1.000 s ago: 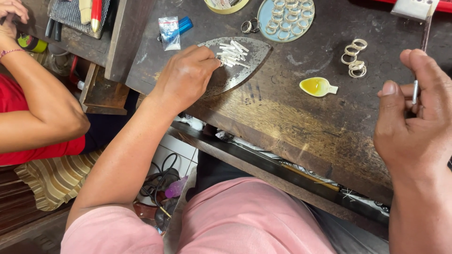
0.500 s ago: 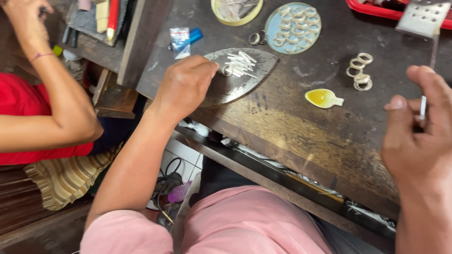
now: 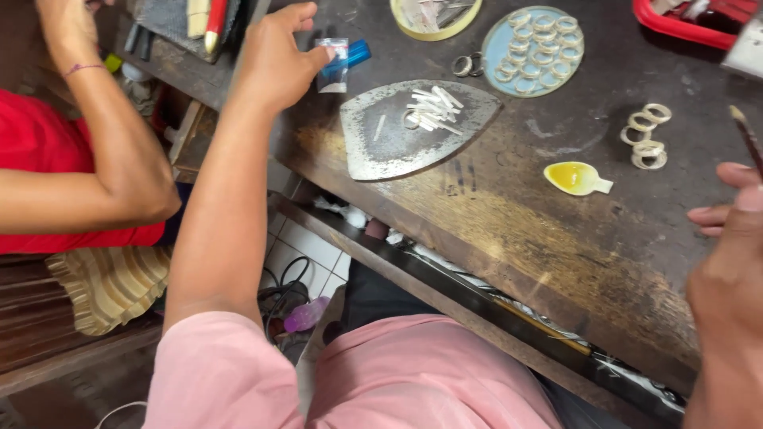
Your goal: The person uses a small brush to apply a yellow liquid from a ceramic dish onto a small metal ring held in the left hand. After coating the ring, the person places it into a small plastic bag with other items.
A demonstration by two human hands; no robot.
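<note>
My left hand [image 3: 278, 56] is stretched out over the left end of the dark wooden workbench [image 3: 509, 230], fingers apart. Its thumb tip touches a small clear plastic bag [image 3: 332, 70] that lies next to a blue object [image 3: 359, 52]. Just right of the hand lies an iron-shaped metal plate [image 3: 381, 147] carrying short white strips [image 3: 433, 107] and a small ring [image 3: 411, 121]. My right hand [image 3: 731, 270] is at the right edge, closed around a thin dark brush-like tool [image 3: 747, 139] that points upward.
A small yellow dish [image 3: 576, 176] and a few loose pale rings [image 3: 648, 135] lie on the bench's right side. A round blue dish of rings [image 3: 532, 52], a yellow-rimmed tray [image 3: 433, 20] and a red tray [image 3: 675, 24] stand behind. A person in red [image 3: 48, 159] sits at left.
My left hand has left the edge of the metal plate and moved up and left to the small plastic bag. My right hand still holds the thin tool.
</note>
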